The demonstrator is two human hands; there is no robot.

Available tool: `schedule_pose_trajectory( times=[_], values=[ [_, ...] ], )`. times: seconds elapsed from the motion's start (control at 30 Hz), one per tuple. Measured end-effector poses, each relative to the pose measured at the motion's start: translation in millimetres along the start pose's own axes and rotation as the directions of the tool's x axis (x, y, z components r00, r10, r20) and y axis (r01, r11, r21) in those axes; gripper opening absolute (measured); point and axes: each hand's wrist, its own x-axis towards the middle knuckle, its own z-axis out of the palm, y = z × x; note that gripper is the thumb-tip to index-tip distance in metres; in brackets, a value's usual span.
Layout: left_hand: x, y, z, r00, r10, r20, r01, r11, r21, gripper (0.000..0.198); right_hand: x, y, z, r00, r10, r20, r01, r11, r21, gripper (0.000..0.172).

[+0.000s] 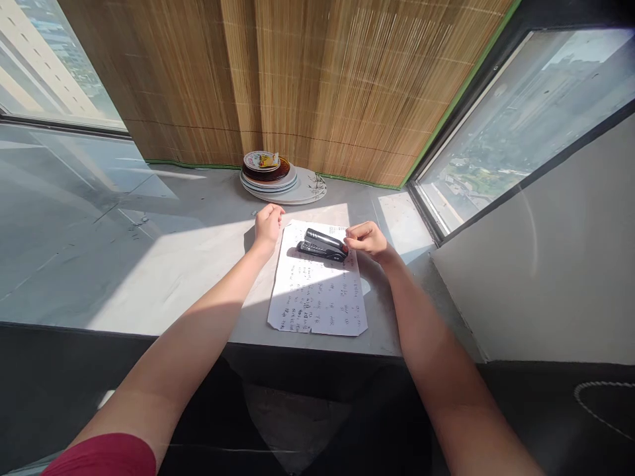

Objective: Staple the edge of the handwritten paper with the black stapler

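Observation:
A black stapler [323, 245] lies on a sheet of paper [302, 297] with handwriting on it. Its upper arm is lifted away from the base, and a red spot shows at the hinge end. My right hand [368, 239] grips that hinge end between thumb and bent fingers, at the paper's upper right. Beside the paper's upper left corner, my left hand [268, 225] rests with its fingers curled in, apart from the stapler. Nothing shows in the left hand, though its palm is hidden.
Behind the paper stands a stack of plates [270, 182], with a small yellow packet [268, 160] on top. A bamboo blind [297, 86] hangs behind it. The grey ledge [198, 264] ends at a front edge near me. A window [496, 158] and white wall [540, 258] bound the right.

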Motion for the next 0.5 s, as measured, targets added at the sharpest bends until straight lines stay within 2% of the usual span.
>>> schedule_pose_trajectory(
  times=[0.13,0.2,0.3,0.37,0.43,0.5],
  values=[
    [2,-2,-1.4,1.0,-0.006,-0.001,0.006,1.0,0.022,0.02,-1,3,-1,1.0,0.023,-0.001,-0.023,0.999,-0.027,0.075],
    [3,-3,-2.1,1.0,-0.012,0.0,0.012,1.0,0.014,0.02,-1,3,-1,0.997,0.003,-0.079,-0.007,0.999,-0.054,0.072],
    [3,-3,-1.9,1.0,0.012,0.007,-0.012,0.999,-0.05,0.022,0,0,3,0.971,-0.073,-0.226,0.052,0.994,-0.098,0.053],
    [3,-3,-0.6,0.998,0.06,0.028,-0.056,0.989,-0.134,0.022,3,-3,9,0.983,-0.094,-0.158,0.07,0.986,-0.149,0.041],
    [2,-1,1.3,0.993,0.098,0.065,-0.082,0.975,-0.209,0.023,7,-5,16,0.997,-0.075,0.016,0.077,0.972,-0.223,0.042],
    [0,2,3.2,0.99,0.099,0.102,-0.07,0.965,-0.252,0.025,9,-7,23,0.989,-0.045,0.142,0.084,0.958,-0.276,0.038]
  ],
)
